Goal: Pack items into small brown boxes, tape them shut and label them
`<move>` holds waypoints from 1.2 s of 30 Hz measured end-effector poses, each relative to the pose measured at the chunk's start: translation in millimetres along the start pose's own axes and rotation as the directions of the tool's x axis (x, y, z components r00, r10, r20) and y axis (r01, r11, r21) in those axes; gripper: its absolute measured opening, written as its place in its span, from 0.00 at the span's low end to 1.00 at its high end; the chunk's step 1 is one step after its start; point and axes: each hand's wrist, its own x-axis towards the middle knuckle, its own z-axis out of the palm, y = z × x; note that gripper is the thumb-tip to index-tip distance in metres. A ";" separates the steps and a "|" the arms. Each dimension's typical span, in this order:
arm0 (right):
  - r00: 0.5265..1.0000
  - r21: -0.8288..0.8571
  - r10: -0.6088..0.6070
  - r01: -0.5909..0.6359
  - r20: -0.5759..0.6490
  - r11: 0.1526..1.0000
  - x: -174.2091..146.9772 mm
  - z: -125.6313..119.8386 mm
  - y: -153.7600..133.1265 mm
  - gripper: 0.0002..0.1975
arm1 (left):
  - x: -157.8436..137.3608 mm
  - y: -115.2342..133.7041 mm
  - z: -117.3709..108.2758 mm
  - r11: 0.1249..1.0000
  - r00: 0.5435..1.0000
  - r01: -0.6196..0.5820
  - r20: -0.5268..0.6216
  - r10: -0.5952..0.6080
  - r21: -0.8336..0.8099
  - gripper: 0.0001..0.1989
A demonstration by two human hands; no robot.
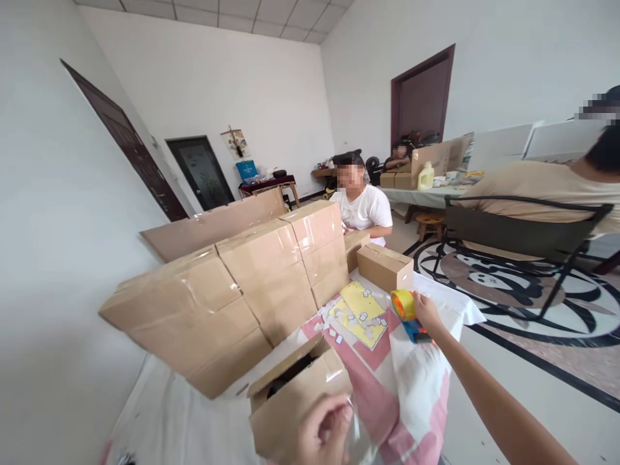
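A small cardboard box (305, 387) stands at the near edge of the table, its top flaps partly raised over a dark gap. In front of it my left hand (325, 429) is closed in a pinch, slightly blurred, with a shiny strip of clear tape (356, 420) by the fingertips. Out to the right, my right hand (426, 311) grips a tape dispenser (411, 326) with a blue body and a yellow roll. The dispenser is held above the white and pink tablecloth (416, 381), apart from the box.
Stacked taped cartons (261, 278) form a wall at left. Ahead lies a yellow sheet (363, 313) with several small white pieces, near a closed box (385, 266). A person in a white shirt (365, 210) sits across; another sits on a chair (523, 226) at right.
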 end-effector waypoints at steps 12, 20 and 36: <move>0.470 0.451 -0.531 0.281 0.705 0.847 -182.9 21.4 -132.5 0.15 | 7.1 22.4 -40.6 0.996 0.998 -0.009 -0.064 0.003 -0.084 0.18; 0.342 0.511 -0.797 0.627 0.497 0.588 -236.9 31.4 -155.9 0.06 | -0.4 31.7 -60.9 0.975 0.972 0.218 0.095 -0.214 -0.035 0.20; 0.273 0.503 -0.697 0.527 0.663 0.685 -211.9 20.0 -173.8 0.09 | 26.0 -10.9 -89.7 0.509 0.979 -0.103 -0.005 0.206 0.854 0.24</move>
